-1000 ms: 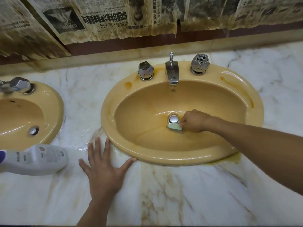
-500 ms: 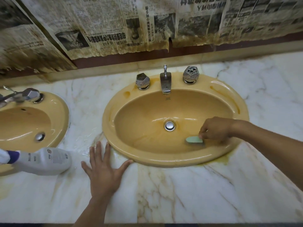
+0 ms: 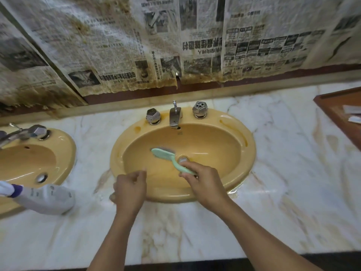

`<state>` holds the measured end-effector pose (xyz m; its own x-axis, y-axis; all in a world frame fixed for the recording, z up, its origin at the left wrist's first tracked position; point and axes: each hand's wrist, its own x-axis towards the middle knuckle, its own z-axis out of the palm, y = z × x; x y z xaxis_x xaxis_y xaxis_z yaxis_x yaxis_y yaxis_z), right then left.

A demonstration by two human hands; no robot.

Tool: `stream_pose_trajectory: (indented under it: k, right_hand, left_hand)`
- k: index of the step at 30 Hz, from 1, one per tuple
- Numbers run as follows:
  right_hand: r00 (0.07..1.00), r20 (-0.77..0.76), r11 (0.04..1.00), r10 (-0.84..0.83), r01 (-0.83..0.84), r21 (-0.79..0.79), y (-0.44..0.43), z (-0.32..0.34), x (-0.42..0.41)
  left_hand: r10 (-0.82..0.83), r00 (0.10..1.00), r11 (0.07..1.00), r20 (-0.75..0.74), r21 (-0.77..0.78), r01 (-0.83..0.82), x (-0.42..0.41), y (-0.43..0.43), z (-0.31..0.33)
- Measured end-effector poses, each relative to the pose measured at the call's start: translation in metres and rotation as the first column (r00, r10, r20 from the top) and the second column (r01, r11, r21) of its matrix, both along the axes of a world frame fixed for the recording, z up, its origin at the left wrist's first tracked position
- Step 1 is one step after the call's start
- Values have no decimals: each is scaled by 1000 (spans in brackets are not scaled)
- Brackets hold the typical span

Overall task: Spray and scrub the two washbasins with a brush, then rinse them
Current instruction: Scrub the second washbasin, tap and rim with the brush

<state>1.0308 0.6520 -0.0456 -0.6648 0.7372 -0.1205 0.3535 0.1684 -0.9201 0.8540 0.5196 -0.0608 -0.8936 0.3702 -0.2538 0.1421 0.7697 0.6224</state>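
Nearest, white marble counter [image 3: 195, 231] with tan veins, both forearms reaching across it. At near left on the counter, spray bottle [image 3: 46, 198] lying on its side, white body between the two basins, purple-collared head over the near rim of the left basin [image 3: 66, 145].

Over the near rim of the right basin [image 3: 248, 153], left hand [image 3: 130, 189], blurred, fingers curled in, nothing seen in its grasp; touching the rim or not, impossible to tell. Just right of it, right hand [image 3: 205, 184] wrapped round the handle end of the brush [image 3: 166, 155].

Inside the right basin's glossy yellow bowl: the mint-green brush, slanting away to the far left, handle passing just beside the metal drain [image 3: 182, 159], head on the bowl's left slope with bristles turned toward the far side. Water in the bowl or not, too hard to tell.

Along the far rim, orange stains [image 3: 138, 128] at left, then left knob [image 3: 153, 116], tap [image 3: 174, 116] and right knob [image 3: 199, 109] in a row.

At the left edge, the left basin again, same yellow, partly cut off. In its bowl, left drain [image 3: 41, 178] on the near slope; on its far rim, left tap [image 3: 9, 137].

Far right, corner of a brown tray [image 3: 332, 106] holding white papers [image 3: 351, 110].

Farthest, stained newspapers [image 3: 175, 45] pasted across the wall.
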Motion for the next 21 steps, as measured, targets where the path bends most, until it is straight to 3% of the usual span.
stream_pose_trajectory:
  k: [3,11,14,16,18,20,21]
  right_hand:
    - [999,-14,999,-38,38,23,-2,-1,-9]
    - [1000,30,1000,5,-4,-27,16,2,1]
    - [994,71,997,-78,77,14,46,0,23]
    - [965,85,968,-247,242,70,78,-5,49]
    - [886,127,882,-446,411,232,117,-14,83]
    - [799,226,806,-557,454,379,154,-34,121]
    - [758,338,815,-558,423,397,168,-46,139]
  left_hand:
    - [-33,882,982,469,179,-59,27,50,27]
    - [-97,780,977,619,207,-43,34,90,29]
    - [-99,797,978,595,207,-32,26,88,27]
    - [-72,836,983,543,182,-34,12,82,22]
    - [-79,898,988,434,153,13,-3,73,20]
    - [-159,960,986,232,-17,168,-24,62,16]
    - [-226,965,960,134,-135,244,-35,58,13]
